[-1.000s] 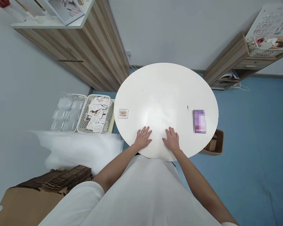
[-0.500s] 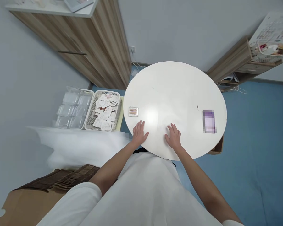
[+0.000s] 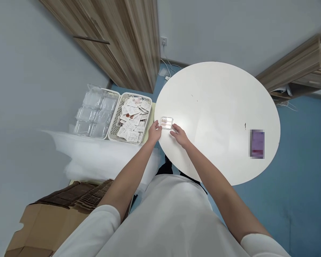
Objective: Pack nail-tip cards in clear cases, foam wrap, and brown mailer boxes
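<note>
A small clear plastic case with pinkish pieces inside lies near the left edge of the round white table. At its left side is my left hand, fingers slightly curled and thumb apart. My right hand is over the table at the case's right side, its fingertips at or very near that edge and the thumb spread from the fingers. Whether either hand presses on the case is too small to tell. Neither hand has lifted it.
Left of the table stand a white basket of printed cards and another with clear plastic boxes. White sheeting and folded cardboard lie nearer me. A blurred purple item rests at the table's right.
Both hands have moved forward to the clear case, the right one swinging left across the table. My view has shifted left. The case appears to lie in the same spot.
</note>
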Demonstrator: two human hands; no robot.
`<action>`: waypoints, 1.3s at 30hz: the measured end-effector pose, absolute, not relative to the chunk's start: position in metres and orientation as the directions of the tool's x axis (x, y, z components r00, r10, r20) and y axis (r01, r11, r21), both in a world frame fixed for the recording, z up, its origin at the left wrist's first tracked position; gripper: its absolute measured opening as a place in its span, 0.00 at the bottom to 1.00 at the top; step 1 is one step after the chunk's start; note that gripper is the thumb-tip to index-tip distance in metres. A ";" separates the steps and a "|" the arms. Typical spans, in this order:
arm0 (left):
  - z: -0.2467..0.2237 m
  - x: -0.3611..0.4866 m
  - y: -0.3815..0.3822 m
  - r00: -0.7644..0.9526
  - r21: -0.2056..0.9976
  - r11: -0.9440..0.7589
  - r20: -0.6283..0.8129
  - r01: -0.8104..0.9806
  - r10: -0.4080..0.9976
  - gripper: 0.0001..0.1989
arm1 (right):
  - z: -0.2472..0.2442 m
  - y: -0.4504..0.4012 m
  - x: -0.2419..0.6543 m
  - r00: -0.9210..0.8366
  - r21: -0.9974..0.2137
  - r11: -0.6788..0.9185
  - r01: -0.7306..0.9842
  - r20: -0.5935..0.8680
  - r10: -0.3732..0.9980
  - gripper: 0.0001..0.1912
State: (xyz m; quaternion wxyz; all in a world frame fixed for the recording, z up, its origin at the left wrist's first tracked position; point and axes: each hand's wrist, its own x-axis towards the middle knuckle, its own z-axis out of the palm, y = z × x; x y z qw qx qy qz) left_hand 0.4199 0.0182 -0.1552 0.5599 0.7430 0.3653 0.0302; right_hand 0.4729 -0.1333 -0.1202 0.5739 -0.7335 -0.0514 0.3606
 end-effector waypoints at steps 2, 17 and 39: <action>-0.158 0.420 0.017 0.730 0.854 -0.089 -0.379 0.512 0.569 0.22 | -0.124 -0.128 0.475 0.716 -0.879 -0.292 -0.376 -0.476 0.511 0.28; -0.125 0.411 -0.077 0.826 0.897 -0.073 -0.366 0.436 0.429 0.22 | -0.103 -0.234 0.456 0.819 -0.923 -0.188 -0.335 -0.384 0.426 0.24; -0.131 0.370 -0.231 0.919 0.839 -0.377 -0.338 0.393 0.204 0.24 | -0.134 -0.411 0.422 0.763 -0.921 -0.289 -0.262 -0.381 0.523 0.21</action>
